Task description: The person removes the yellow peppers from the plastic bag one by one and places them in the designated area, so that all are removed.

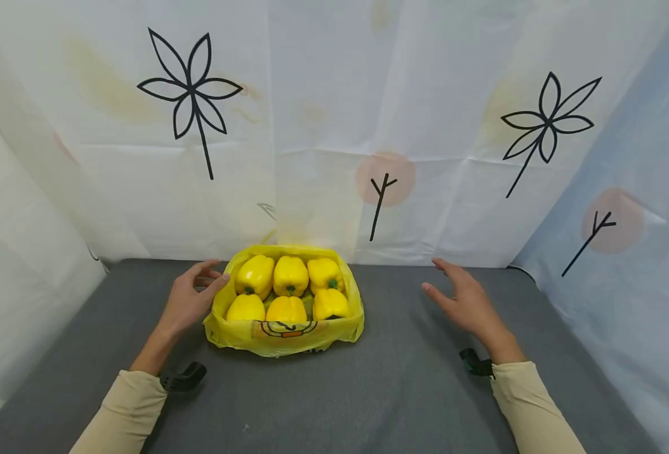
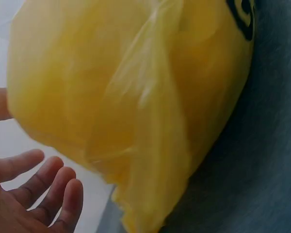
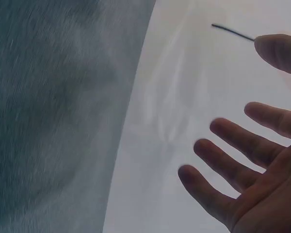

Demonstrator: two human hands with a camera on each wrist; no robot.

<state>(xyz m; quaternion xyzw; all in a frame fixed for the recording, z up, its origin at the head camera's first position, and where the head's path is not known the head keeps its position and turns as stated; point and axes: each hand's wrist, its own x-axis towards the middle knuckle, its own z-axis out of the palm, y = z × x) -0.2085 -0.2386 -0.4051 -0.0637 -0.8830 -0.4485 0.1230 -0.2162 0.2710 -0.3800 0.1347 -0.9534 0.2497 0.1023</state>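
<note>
A yellow plastic bag [image 1: 234, 333] sits on the grey tabletop with its mouth wide and its edge folded down. Inside it, several yellow bell peppers [image 1: 290, 275] lie in two rows. My left hand [image 1: 189, 301] is at the bag's left side, thumb tip right at the rim. In the left wrist view, the loosely bent fingers [image 2: 34, 167] are beside the bag's crumpled wall [image 2: 111, 97], and the bag hides the thumb's tip. Off to the right, well apart from the bag, my right hand [image 1: 471, 304] hovers over the table with fingers spread and nothing held [image 3: 252, 170].
A grey cloth-covered table [image 1: 323, 403] spreads under both hands. White fabric walls [image 1: 323, 94] with printed flowers and trees close in the back and sides. Dark wrist devices [image 1: 183, 377] are strapped at both cuffs.
</note>
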